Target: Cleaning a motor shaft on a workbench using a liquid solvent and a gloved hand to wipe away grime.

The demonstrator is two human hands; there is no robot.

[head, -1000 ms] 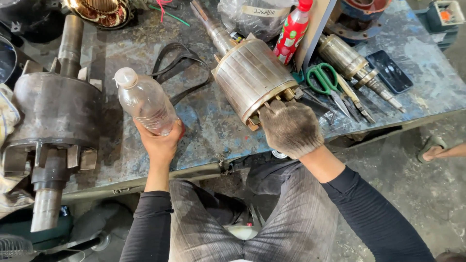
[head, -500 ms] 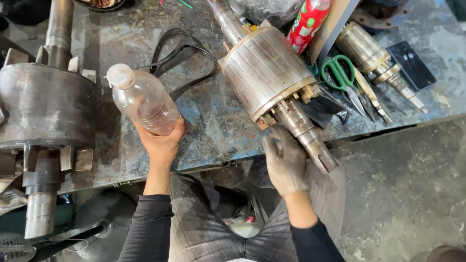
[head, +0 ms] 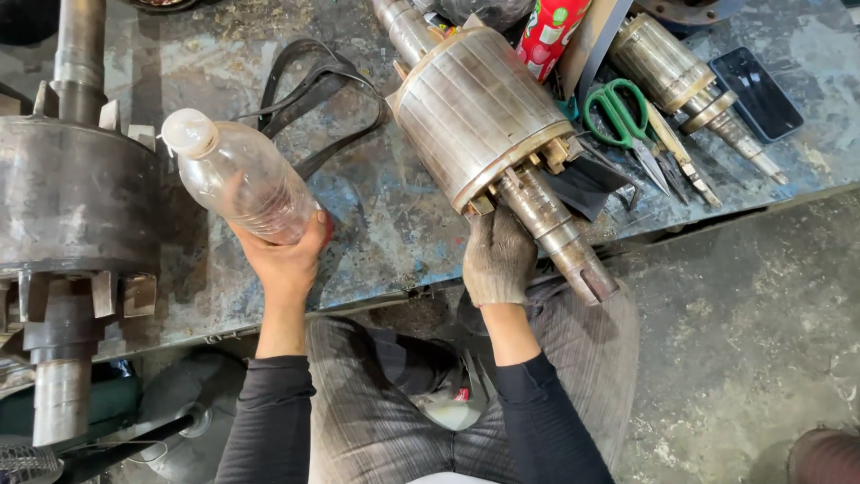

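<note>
My left hand [head: 285, 254] grips the base of a clear plastic bottle [head: 235, 175] with a white cap, lying tilted on the metal workbench [head: 376, 224]. My right hand [head: 498, 255], in a dirty grey work glove, rests under the near end of a large motor rotor [head: 475, 112], against its lower edge beside the steel shaft [head: 560, 237] that juts over the bench edge. The gloved fingers touch the rotor's end ring; whether they grasp it is unclear.
A bigger dark rotor with a thick shaft [head: 67, 206] lies at the left. Black rubber belts [head: 313, 85] sit behind the bottle. A red spray can [head: 548, 36], green-handled scissors [head: 620, 112], a smaller rotor [head: 681, 76] and a dark phone [head: 755, 90] lie at the right.
My right hand came off the rotor's shaft end and moved down to the rotor's lower edge beside the shaft. My left hand still holds the bottle. The view shifted closer.
</note>
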